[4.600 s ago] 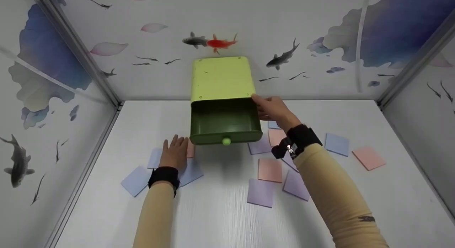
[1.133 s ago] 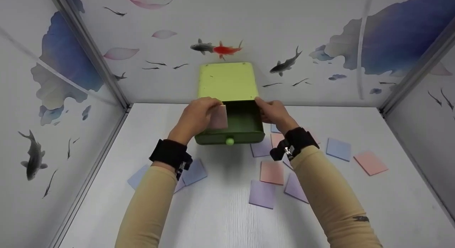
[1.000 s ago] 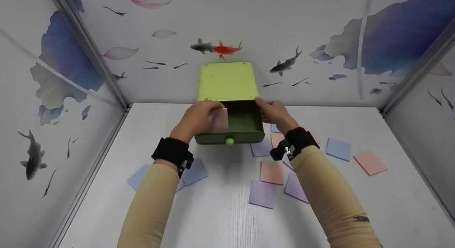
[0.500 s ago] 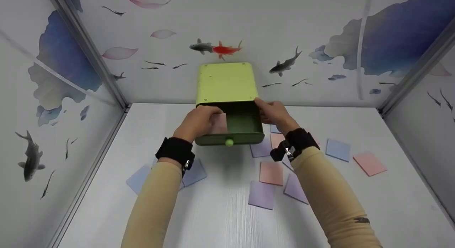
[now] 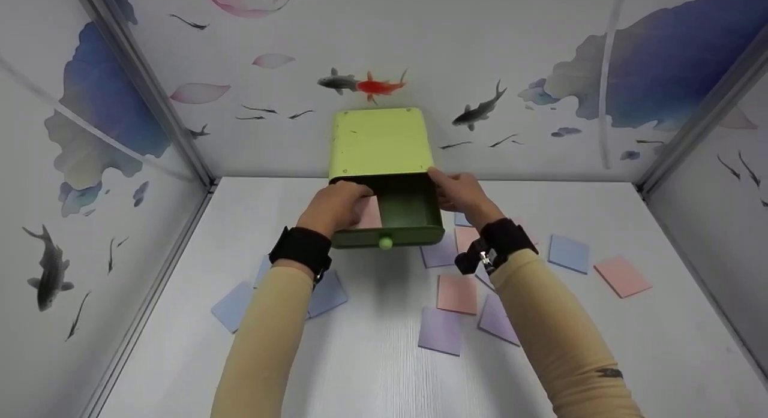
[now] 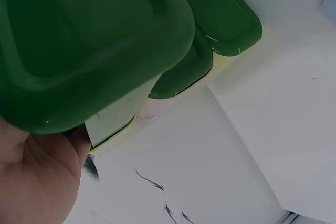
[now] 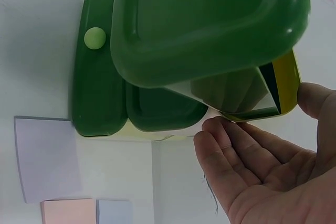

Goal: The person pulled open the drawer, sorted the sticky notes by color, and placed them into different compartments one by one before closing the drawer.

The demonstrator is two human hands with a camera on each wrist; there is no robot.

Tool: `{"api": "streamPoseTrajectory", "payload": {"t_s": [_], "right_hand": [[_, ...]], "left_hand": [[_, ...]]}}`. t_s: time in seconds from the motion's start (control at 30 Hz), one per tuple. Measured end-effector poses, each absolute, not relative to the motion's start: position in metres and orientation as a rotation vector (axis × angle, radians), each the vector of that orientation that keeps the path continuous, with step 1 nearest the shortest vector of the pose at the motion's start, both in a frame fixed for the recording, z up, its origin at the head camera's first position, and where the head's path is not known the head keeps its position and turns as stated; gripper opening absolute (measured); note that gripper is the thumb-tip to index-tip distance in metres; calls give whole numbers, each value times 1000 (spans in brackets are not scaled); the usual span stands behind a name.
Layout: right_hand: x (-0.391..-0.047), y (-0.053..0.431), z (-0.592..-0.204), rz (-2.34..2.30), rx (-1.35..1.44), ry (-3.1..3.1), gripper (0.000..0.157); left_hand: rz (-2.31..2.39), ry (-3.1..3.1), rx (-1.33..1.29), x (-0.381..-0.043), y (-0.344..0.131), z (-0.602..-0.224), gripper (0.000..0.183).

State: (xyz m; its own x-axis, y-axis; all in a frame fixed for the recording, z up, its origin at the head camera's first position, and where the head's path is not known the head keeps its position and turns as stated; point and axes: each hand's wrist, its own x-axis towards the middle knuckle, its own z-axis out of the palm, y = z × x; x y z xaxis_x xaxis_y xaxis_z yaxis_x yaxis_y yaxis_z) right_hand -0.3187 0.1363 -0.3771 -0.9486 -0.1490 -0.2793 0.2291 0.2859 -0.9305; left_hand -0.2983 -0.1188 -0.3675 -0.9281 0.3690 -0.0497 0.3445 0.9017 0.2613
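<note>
Left fingers [image 5: 363, 191]: pinching pink note [image 5: 371, 216] inside drawer [image 5: 414, 235]
Right fingers [image 7: 216, 162]: unclenched, beside drawer
Drawer (overhanging): pressing might tip it

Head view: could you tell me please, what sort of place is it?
Probably a booth for recording handwork, though its use is a guess: a white table with fish-patterned walls on three visible sides, metal framing at the corners, and black wrist straps.

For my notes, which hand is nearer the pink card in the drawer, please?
Left: the left hand holds the pink card; the right hand, farther, grips the right edge of the green box.
</note>
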Motion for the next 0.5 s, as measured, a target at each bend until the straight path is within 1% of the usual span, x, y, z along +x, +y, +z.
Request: {"api": "streamPoseTrajectory", "payload": {"t_s": [0.33,0.5], "right_hand": [[-319,135,-376,-1724,120,2243,71],[-319,134,-376,-1720,124,2250,72]], "left_hand": [[318,3002,588,-296,-117,-367,40],[390,3005,590,-296,-118,-366,31]]}}
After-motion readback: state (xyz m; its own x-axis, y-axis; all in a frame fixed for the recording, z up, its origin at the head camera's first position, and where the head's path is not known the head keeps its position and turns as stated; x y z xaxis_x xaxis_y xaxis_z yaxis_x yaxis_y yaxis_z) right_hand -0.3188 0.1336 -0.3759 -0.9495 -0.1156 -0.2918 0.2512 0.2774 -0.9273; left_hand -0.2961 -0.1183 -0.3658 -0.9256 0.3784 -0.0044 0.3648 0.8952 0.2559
